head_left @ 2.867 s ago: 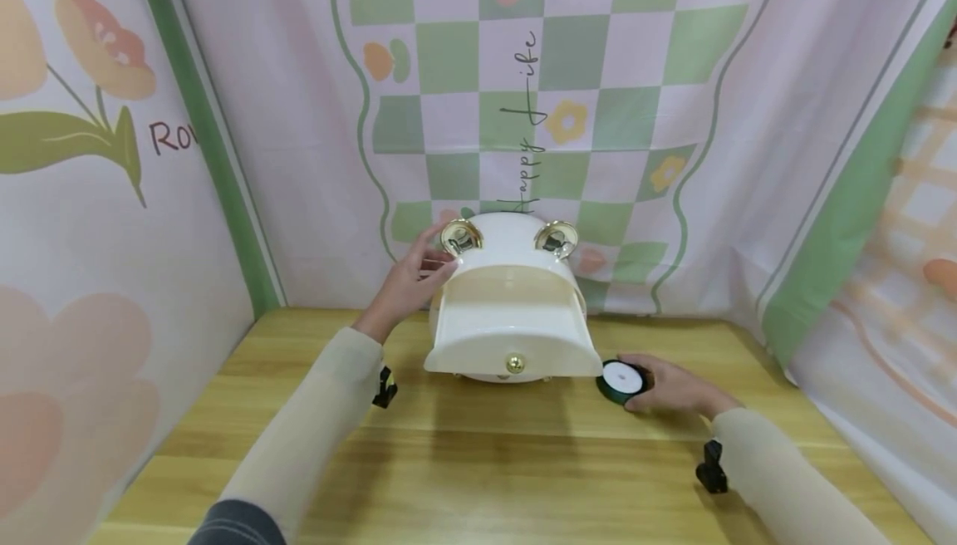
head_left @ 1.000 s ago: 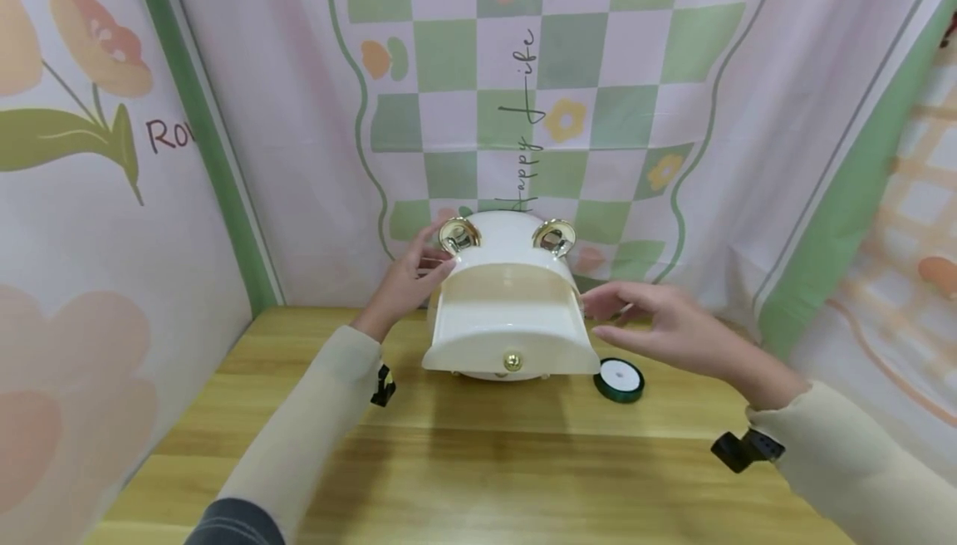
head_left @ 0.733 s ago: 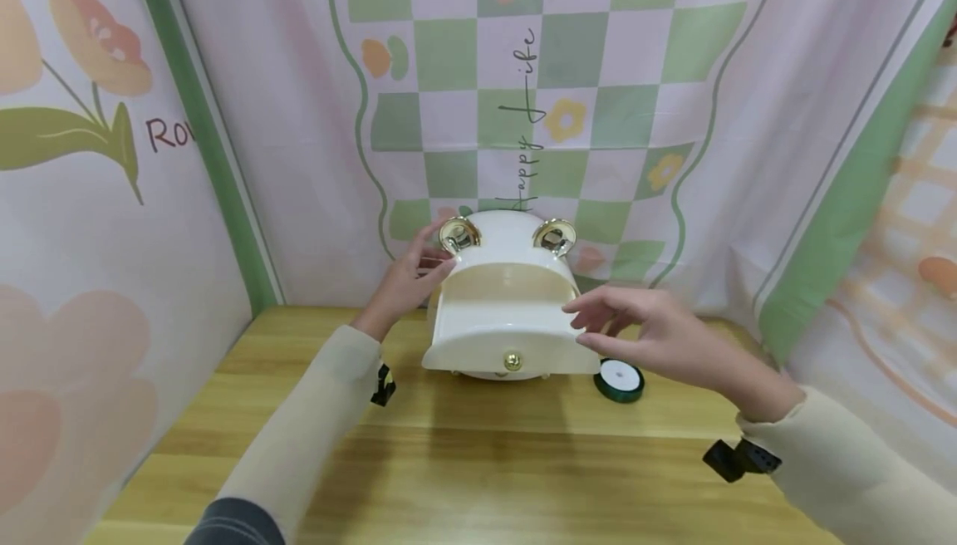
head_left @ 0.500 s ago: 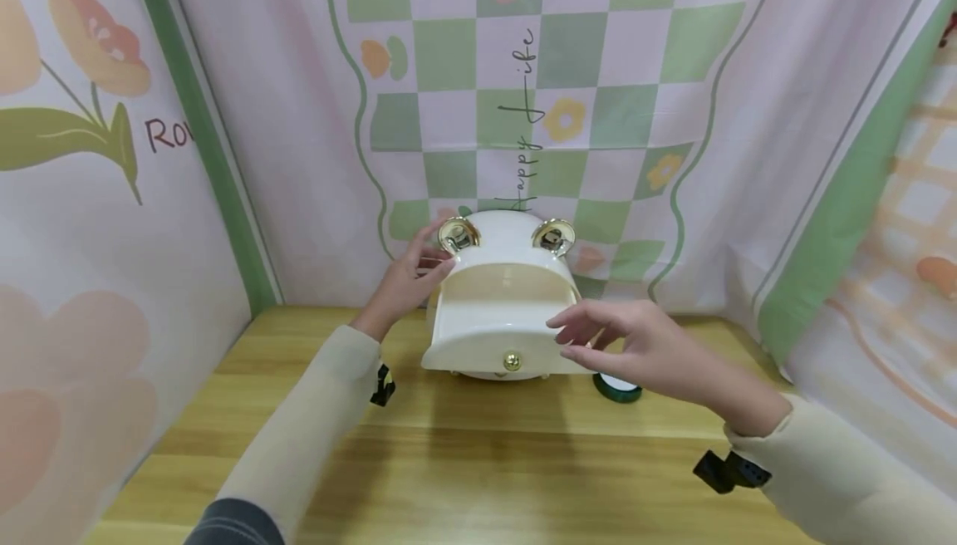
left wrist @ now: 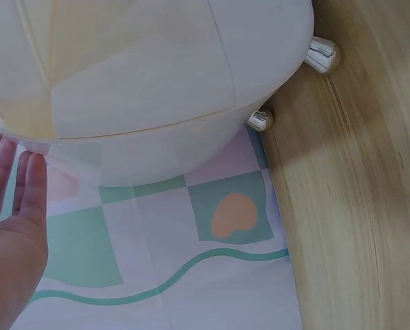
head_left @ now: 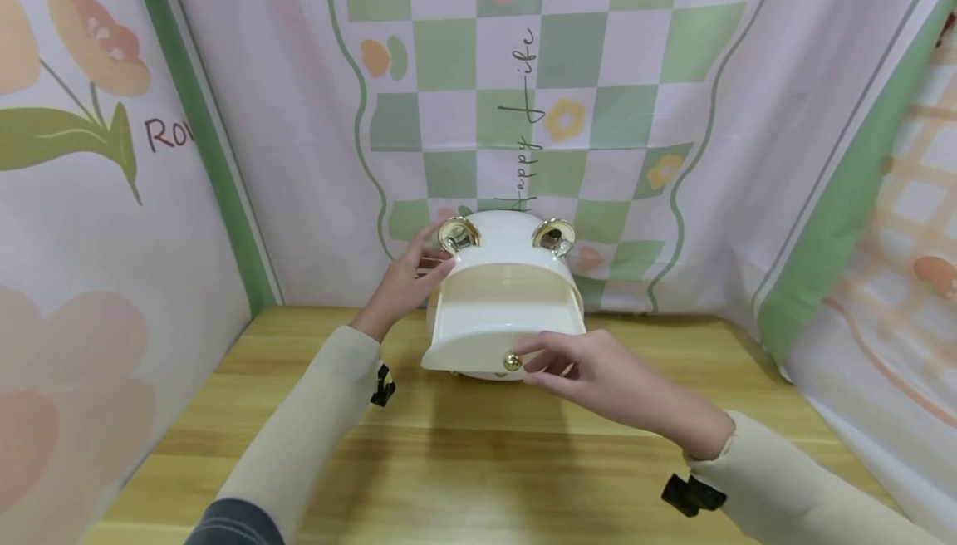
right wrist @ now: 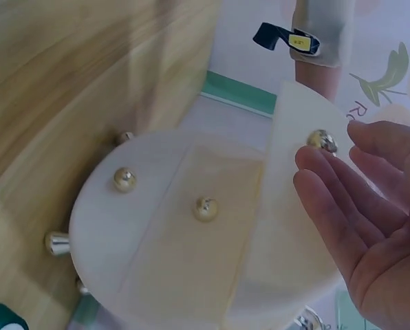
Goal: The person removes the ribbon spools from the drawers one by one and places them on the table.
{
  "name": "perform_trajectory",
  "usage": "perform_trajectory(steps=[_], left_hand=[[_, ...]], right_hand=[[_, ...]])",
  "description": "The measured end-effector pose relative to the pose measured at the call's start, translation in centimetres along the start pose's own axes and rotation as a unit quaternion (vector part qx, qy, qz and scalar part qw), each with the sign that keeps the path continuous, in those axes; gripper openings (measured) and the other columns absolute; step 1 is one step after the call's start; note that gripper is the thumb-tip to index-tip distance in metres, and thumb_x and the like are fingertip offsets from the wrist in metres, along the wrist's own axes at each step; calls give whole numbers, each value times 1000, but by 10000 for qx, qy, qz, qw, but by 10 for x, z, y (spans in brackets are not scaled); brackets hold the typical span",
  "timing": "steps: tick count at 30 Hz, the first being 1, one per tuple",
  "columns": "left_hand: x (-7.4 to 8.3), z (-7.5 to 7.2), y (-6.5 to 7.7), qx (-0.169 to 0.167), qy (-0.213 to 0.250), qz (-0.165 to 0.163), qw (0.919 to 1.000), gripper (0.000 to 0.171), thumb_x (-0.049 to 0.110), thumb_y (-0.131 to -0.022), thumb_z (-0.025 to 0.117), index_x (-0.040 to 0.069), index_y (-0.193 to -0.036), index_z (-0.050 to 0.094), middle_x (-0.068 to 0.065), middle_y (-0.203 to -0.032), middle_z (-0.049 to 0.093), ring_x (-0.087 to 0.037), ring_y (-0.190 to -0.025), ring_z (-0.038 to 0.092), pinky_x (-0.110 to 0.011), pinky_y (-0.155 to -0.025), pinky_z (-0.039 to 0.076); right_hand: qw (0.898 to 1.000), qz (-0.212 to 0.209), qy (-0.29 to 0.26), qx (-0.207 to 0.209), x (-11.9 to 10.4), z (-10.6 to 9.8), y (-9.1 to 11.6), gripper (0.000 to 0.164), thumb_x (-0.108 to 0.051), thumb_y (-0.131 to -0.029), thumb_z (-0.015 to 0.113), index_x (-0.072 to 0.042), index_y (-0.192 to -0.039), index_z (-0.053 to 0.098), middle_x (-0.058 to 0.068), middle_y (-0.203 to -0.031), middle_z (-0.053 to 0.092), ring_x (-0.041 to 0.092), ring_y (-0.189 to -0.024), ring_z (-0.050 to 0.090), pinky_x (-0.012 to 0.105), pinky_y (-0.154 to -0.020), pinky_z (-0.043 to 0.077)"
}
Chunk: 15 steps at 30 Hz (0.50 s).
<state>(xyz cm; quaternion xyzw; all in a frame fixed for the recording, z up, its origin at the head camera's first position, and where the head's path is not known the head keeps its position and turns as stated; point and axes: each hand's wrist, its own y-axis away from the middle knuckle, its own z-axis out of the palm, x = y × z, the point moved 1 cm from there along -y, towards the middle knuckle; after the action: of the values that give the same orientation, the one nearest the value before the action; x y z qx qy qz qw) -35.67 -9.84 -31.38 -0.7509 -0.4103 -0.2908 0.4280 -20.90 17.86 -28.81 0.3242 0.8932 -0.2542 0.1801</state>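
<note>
A white rounded drawer box (head_left: pixel 508 233) with gold-rimmed eyes stands on the table by the back cloth. Its top drawer (head_left: pixel 463 350) is pulled out, with a gold knob (head_left: pixel 512 361) on the front; no contents show in it. My left hand (head_left: pixel 404 283) rests against the box's upper left side beside one eye, fingers extended. At the drawer front, my right hand (head_left: pixel 591 370) has its thumb and fingers spread close to the knob. In the right wrist view the fingertips (right wrist: pixel 308 158) reach beside the knob without a visible pinch.
A dark green ribbon spool (right wrist: pixel 4 317) with a white centre lies on the table, hidden behind the right hand in the head view. Two lower drawers show gold knobs (right wrist: pixel 206 208) in the right wrist view. Patterned cloth (head_left: pixel 508 71) walls the wooden table (head_left: pixel 449 462).
My right hand let go of the ribbon spool on the table, rose toward the drawer's right side, then moved left and down to the knob. The left hand stayed on the box.
</note>
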Motion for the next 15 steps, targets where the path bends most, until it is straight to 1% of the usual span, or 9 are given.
perform_trajectory(steps=[4, 9, 11, 15], left_hand=[[0, 0, 0, 12, 6, -35, 10000, 65, 38, -102, 60, 57, -152, 23, -4, -124, 61, -27, -115, 59, -44, -100, 49], [0, 0, 0, 43, 40, -49, 10000, 65, 39, -101, 60, 54, -153, 24, -5, -124, 60, -28, -114, 59, -45, -100, 49], [0, 0, 0, 46, 50, -35, 10000, 65, 39, -101, 60, 53, -153, 24, -5, -124, 60, -28, -114, 59, -45, -100, 49], [-1, 0, 0, 53, 25, -36, 10000, 65, 38, -101, 60, 54, -153, 24, -5, -124, 61, -28, -114, 60, -44, -100, 49]], right_hand=[[9998, 20, -169, 33, 4, 9, -2, 29, -18, -98, 68, -16, -126, 67, -5, -103, 74, 10, -82, 70, 26, -71, 58], [9996, 23, -279, 38, 8, 16, -5, 32, -15, -97, 69, -14, -129, 66, 1, -115, 72, 9, -89, 70, 26, -74, 59], [9996, 5, -255, 71, 10, 17, -6, 32, -13, -96, 69, -13, -128, 66, 1, -115, 72, 7, -88, 69, 26, -74, 59], [9994, -3, -311, 152, 11, 17, -8, 31, -8, -95, 69, -12, -125, 68, 0, -111, 73, 7, -86, 70, 26, -73, 59]])
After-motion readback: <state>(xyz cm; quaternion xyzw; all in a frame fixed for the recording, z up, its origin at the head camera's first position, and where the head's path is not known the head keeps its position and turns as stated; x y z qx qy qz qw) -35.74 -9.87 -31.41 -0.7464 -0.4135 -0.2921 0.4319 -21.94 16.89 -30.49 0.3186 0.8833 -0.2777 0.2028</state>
